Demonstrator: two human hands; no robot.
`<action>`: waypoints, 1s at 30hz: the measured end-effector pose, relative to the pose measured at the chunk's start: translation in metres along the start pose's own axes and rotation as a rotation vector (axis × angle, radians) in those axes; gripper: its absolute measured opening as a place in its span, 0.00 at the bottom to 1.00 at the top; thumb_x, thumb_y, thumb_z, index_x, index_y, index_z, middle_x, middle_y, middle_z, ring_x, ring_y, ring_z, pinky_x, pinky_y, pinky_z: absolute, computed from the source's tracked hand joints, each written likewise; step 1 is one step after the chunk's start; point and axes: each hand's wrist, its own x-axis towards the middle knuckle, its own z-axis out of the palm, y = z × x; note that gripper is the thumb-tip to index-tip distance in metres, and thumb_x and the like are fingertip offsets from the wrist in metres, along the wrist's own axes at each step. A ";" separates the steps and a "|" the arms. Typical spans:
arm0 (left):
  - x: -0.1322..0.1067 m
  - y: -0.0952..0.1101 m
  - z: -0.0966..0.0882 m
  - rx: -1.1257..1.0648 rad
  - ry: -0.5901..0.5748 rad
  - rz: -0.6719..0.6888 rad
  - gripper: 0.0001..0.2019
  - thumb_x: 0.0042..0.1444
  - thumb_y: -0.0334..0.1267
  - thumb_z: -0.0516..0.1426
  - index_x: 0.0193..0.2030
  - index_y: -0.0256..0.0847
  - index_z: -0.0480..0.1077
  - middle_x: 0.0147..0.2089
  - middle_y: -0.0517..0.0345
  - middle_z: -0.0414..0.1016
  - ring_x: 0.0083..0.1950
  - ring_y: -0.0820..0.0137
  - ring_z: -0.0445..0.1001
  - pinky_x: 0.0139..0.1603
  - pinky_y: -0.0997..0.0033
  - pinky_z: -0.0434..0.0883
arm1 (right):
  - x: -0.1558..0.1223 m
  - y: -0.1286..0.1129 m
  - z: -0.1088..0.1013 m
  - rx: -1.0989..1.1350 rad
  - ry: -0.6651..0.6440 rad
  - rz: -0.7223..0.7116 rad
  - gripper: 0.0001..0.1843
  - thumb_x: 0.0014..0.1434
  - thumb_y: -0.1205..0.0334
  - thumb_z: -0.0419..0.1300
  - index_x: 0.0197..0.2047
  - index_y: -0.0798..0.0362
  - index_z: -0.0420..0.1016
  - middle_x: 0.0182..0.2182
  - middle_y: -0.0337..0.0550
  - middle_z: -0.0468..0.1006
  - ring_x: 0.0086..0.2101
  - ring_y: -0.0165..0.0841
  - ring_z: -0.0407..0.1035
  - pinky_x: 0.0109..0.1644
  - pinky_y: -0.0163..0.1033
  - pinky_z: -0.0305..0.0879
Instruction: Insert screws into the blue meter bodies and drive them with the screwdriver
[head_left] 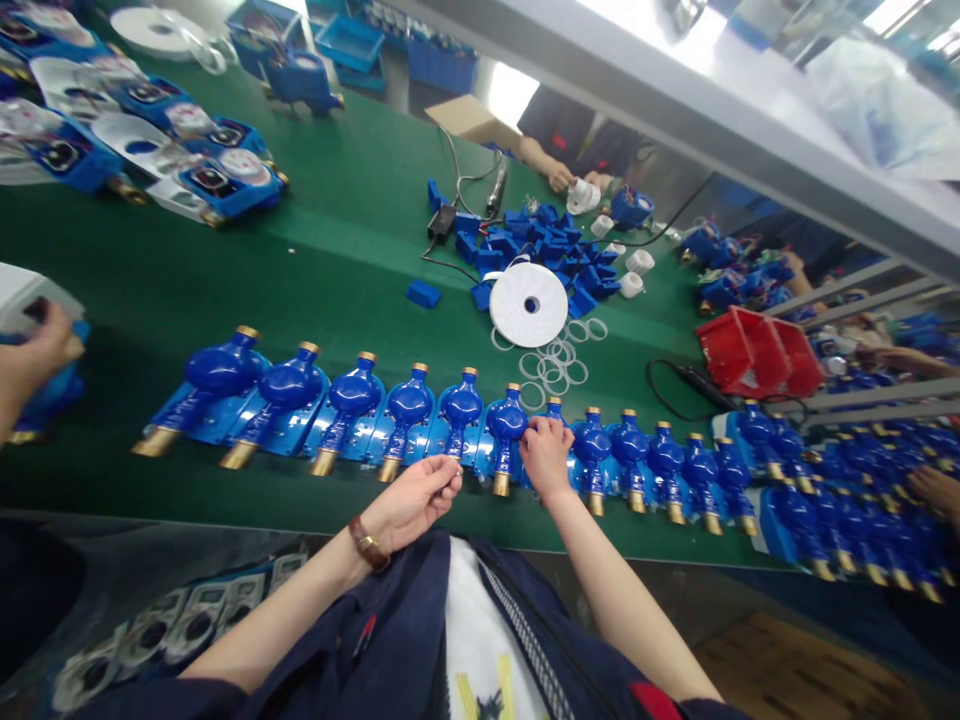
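A long row of blue water meter bodies [409, 405] with brass ends lies along the near edge of the green table [337, 250]. My right hand [545, 452] rests on one blue meter body [553, 412] near the middle of the row, fingers curled on it. My left hand [416, 500], with a brown wristwatch, hovers just in front of the row, its fingers pinched together; what they pinch is too small to make out. A white disc [529, 303] and several white rings [555, 365] lie just behind the row.
A pile of small blue parts [540, 250] and cables sits behind the disc. Red bins [757, 350] stand at the right. Assembled meters [217, 180] lie far left. Another person's hand [34, 355] works at the left edge; others' hands [559, 175] work across the table.
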 end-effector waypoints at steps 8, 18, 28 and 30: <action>0.007 0.005 0.006 -0.012 0.059 -0.038 0.06 0.56 0.22 0.55 0.32 0.30 0.71 0.28 0.55 0.72 0.23 0.84 0.67 0.25 0.87 0.65 | -0.028 -0.054 -0.056 0.602 0.101 -0.107 0.09 0.60 0.59 0.55 0.38 0.52 0.74 0.32 0.43 0.76 0.35 0.32 0.67 0.43 0.40 0.61; 0.007 0.009 -0.002 0.173 -0.032 0.136 0.12 0.45 0.25 0.63 0.38 0.36 0.68 0.26 0.62 0.73 0.26 0.81 0.69 0.29 0.84 0.65 | -0.031 -0.090 -0.070 1.044 -0.230 0.203 0.04 0.50 0.63 0.63 0.29 0.54 0.77 0.25 0.40 0.79 0.27 0.30 0.70 0.32 0.34 0.64; -0.005 0.025 -0.016 0.131 0.100 0.069 0.05 0.56 0.22 0.52 0.36 0.32 0.66 0.31 0.53 0.75 0.30 0.78 0.72 0.33 0.80 0.66 | 0.014 -0.059 -0.007 -0.083 -0.026 -0.101 0.10 0.59 0.67 0.52 0.31 0.53 0.75 0.40 0.48 0.72 0.42 0.39 0.57 0.48 0.48 0.48; -0.009 0.028 -0.022 0.137 0.071 0.071 0.03 0.56 0.24 0.53 0.36 0.34 0.65 0.30 0.54 0.75 0.28 0.79 0.70 0.30 0.81 0.65 | 0.015 -0.059 -0.002 -0.133 -0.041 -0.149 0.10 0.59 0.68 0.51 0.32 0.54 0.74 0.40 0.49 0.71 0.42 0.39 0.57 0.48 0.48 0.47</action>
